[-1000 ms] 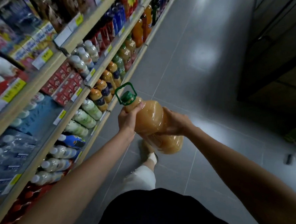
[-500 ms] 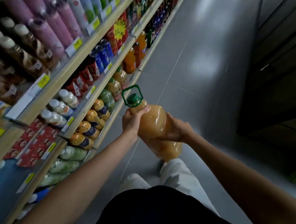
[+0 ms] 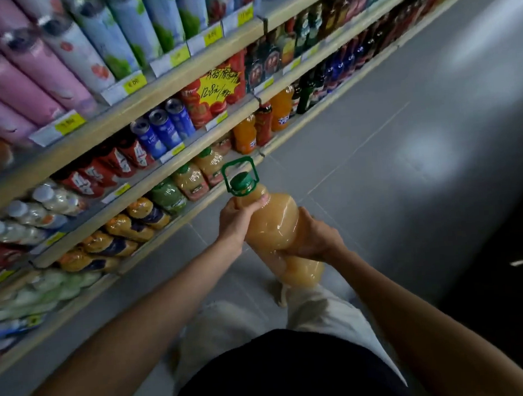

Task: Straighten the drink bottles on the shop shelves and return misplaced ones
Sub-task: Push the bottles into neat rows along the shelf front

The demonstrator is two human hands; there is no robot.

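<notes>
Juice bottle (image 3: 271, 224), left grip (image 3: 237, 220) curled round its neck, right grip (image 3: 315, 240) round its body, had reached matching green-capped bottles (image 3: 192, 180), seemingly its place.

Grey tiled floor (image 3: 374, 166) fills the aisle, glossy, with pale patches of reflected light (blurred). Beige shelves (image 3: 111, 121) line its left edge, with yellow price tags (image 3: 134, 83) along their fronts.

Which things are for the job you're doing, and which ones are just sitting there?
For the job: big juice bottle; left hand gripping its neck; right hand gripping its middle; similar green-capped bottles on the low shelf.
Just there: blue cans; yellow sale sign; price tags; floor.
</notes>
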